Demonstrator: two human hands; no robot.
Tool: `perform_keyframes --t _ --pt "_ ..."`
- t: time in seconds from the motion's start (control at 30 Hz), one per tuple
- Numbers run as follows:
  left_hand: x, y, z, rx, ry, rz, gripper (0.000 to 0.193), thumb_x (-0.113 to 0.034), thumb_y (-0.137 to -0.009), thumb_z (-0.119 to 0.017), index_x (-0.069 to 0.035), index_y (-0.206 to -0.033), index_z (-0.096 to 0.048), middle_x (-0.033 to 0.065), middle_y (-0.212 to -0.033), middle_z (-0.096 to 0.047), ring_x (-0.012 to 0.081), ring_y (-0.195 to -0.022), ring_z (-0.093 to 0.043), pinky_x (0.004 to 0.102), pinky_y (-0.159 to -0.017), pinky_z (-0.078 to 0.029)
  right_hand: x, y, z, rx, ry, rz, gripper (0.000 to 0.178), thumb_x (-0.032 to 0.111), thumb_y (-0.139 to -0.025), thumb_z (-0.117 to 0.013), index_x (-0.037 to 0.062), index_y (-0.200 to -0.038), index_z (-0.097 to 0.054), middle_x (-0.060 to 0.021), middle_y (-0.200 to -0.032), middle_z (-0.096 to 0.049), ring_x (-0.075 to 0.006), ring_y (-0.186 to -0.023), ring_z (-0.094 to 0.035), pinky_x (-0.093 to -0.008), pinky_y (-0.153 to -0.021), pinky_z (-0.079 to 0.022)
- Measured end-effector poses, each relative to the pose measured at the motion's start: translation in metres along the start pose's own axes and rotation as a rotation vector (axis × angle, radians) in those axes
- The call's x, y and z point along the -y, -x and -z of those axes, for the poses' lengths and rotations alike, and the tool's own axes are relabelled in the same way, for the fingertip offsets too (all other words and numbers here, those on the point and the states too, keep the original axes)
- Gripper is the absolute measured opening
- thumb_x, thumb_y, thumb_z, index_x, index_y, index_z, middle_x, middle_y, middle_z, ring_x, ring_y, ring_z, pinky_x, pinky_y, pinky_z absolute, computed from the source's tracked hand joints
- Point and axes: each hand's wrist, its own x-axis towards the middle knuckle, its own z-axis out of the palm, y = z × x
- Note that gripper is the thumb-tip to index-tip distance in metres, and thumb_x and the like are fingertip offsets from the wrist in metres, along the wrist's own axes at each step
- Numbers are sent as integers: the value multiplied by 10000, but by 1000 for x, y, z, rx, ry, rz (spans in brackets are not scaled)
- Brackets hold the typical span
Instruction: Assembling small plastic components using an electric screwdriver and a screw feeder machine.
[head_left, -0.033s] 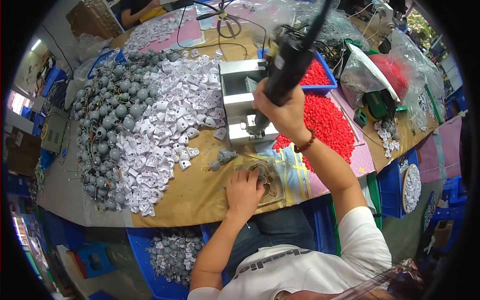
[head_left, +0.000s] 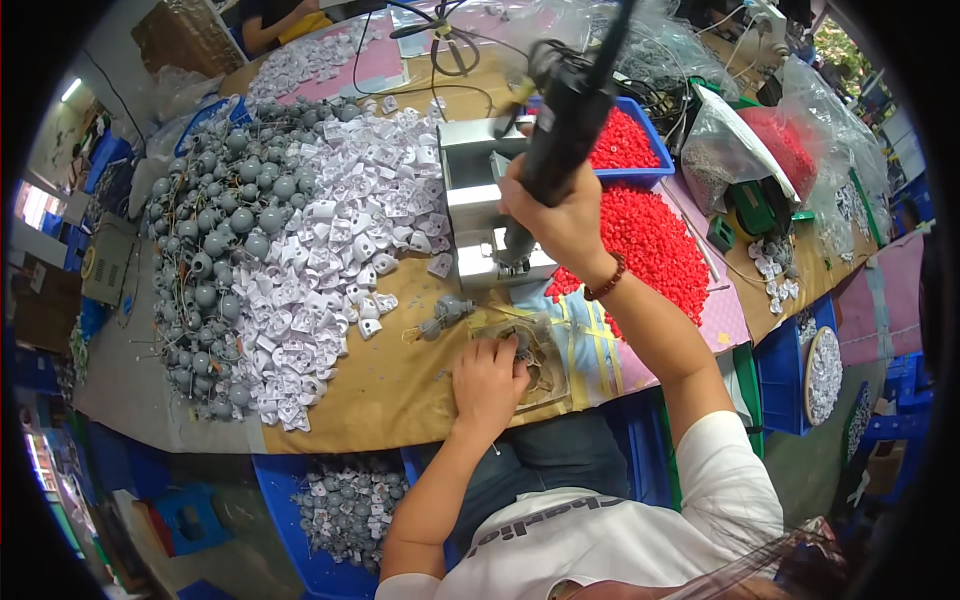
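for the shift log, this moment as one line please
right hand: gripping black tool at metal box; left hand: at shallow tray; nearby: white pieces, red pieces

Black tool [head_left: 562,135] slightly further left

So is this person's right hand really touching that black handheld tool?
Touching. The head view shows the right hand wrapped around the lower part of the black handheld tool, with no gap.

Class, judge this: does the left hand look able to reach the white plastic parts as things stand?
Probably yes: mostly brown tabletop seems to lie between the left hand and the nearest white plastic parts.
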Motion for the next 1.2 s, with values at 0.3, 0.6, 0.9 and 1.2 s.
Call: perform_keyframes --t 0.3,0.6,0.9,1.2 --pt "1 0 0 -20 8 -13 363 -187 -764 -786 -77 -1094 -683 118 -973 -637 345 -988 -602 469 -817 -481 -1 38 -1 120 146 -183 389 4 -827 -777 12 -1142 -548 -30 -851 -660 -112 -718 -664 -299 -662 -561" --pt "0 1 1 13 -8 5 307 -176 -774 -780 -69 -1033 -652 103 -954 -623 336 -964 -594 477 -804 -470 27 98 6 155 -90 -241 224 -92 -848 -719 -3 -1026 -618 -32 -848 -667 -104 -744 -643 -277 -661 -521" --pt "1 1 -1 4 -30 0 313 -172 -766 -764 -101 -1054 -666 70 -957 -595 302 -986 -597 460 -813 -468 18 108 14 214 76 -125 532 -96 -831 -716 -8 -1306 -493 -31 -877 -657 -101 -761 -630 -278 -680 -515" --pt "-1 -2 3 13 42 31 317 -163 -738 -769 -124 -1018 -628 56 -976 -577 302 -1005 -588 448 -820 -457 1 139 24 316 191 -133 360 120 -790 -839 53 -1070 -622 -16 -874 -649 -117 -762 -609 -298 -724 -530"
